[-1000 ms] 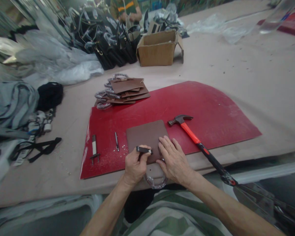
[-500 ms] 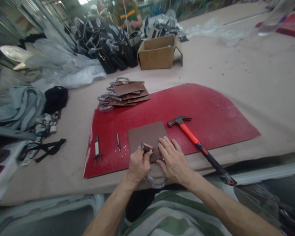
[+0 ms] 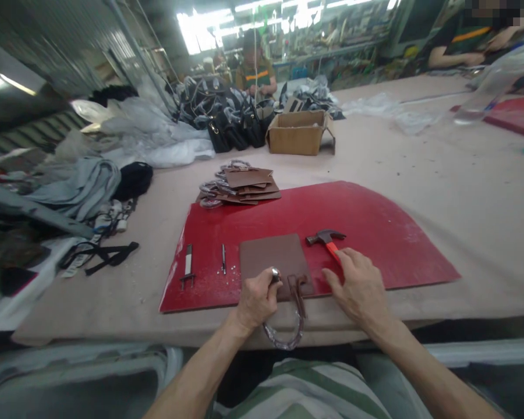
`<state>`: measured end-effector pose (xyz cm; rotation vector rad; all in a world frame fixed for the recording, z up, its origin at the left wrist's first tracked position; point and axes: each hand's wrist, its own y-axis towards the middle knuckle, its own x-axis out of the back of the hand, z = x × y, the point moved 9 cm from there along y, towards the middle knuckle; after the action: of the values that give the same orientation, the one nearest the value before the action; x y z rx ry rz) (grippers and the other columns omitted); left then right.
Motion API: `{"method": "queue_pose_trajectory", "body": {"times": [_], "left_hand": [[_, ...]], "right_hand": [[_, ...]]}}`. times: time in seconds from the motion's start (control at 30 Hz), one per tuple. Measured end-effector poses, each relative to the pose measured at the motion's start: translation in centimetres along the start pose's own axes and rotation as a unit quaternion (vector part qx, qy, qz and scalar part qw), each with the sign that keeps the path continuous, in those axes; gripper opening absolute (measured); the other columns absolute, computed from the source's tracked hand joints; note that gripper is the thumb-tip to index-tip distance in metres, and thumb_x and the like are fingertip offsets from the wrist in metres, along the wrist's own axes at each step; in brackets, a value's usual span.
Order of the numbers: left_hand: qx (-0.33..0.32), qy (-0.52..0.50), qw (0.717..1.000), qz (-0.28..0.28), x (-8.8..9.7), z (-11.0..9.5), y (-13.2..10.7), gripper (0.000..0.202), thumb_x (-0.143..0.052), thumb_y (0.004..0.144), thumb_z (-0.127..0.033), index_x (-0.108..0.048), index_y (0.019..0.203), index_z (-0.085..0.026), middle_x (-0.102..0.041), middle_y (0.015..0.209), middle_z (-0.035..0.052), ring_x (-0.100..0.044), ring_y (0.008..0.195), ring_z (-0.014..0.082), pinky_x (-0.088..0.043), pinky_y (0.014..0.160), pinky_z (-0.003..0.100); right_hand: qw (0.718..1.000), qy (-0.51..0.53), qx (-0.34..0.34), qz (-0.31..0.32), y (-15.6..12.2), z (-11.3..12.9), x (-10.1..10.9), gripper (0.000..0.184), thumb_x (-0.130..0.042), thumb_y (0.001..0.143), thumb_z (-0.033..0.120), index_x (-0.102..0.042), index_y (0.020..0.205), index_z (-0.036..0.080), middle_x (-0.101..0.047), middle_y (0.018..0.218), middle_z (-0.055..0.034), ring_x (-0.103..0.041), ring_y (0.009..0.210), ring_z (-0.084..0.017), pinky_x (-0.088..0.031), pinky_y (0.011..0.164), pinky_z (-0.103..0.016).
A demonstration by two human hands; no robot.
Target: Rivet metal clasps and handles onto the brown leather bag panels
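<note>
My left hand (image 3: 257,299) is closed around a short metal punch (image 3: 275,272), its shiny end showing above the fist. It rests over a flat brown leather bag panel (image 3: 268,253). A brown handle wrapped in clear plastic (image 3: 283,343) lies at the panel's near edge and loops over the table edge. My right hand (image 3: 360,285) lies over the handle of a claw hammer (image 3: 325,237), thumb spread away from the fingers. The hammer's head and a bit of orange grip show; the rest of its handle is hidden under the hand.
Under the work lies a red board (image 3: 353,209). On it are a thin metal rod (image 3: 223,259), a pronged tool (image 3: 187,267) and stacked brown panels (image 3: 253,183). Behind stand a cardboard box (image 3: 297,134) and black bags (image 3: 231,131). Co-workers sit farther back.
My right hand has left the brown panel and moved right onto the hammer's handle. My left hand keeps the punch, now tilted differently. The head view has tipped up.
</note>
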<state>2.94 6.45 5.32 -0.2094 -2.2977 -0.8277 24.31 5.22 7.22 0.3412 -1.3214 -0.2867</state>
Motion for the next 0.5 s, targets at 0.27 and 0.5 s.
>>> {"method": "queue_pose_trajectory", "body": {"times": [0.27,0.5], "left_hand": [[0.007,-0.009,1.000,-0.016,-0.5,0.7,-0.2,0.015,-0.052,0.091,-0.017,-0.058,0.104,-0.020,-0.072,0.084,0.0059,-0.073,0.075,0.0199,-0.057,0.068,0.028],[0.002,-0.010,1.000,-0.024,-0.4,0.5,-0.2,0.016,-0.052,0.089,-0.016,-0.058,0.104,-0.021,-0.071,0.083,0.0049,-0.072,0.074,0.0203,-0.055,0.066,0.028]], "right_hand": [[0.900,0.251,-0.251,0.253,-1.2,-5.9,-2.3,0.012,-0.050,0.080,0.022,-0.043,0.070,0.023,-0.051,0.064,-0.0015,-0.052,0.059,-0.018,-0.040,0.056,-0.028],[0.844,0.381,-0.251,0.282,-0.8,-0.7,1.5,0.027,-0.034,0.092,0.043,-0.039,0.073,0.025,-0.041,0.059,0.0058,-0.036,0.041,-0.011,-0.034,0.040,-0.024]]}}
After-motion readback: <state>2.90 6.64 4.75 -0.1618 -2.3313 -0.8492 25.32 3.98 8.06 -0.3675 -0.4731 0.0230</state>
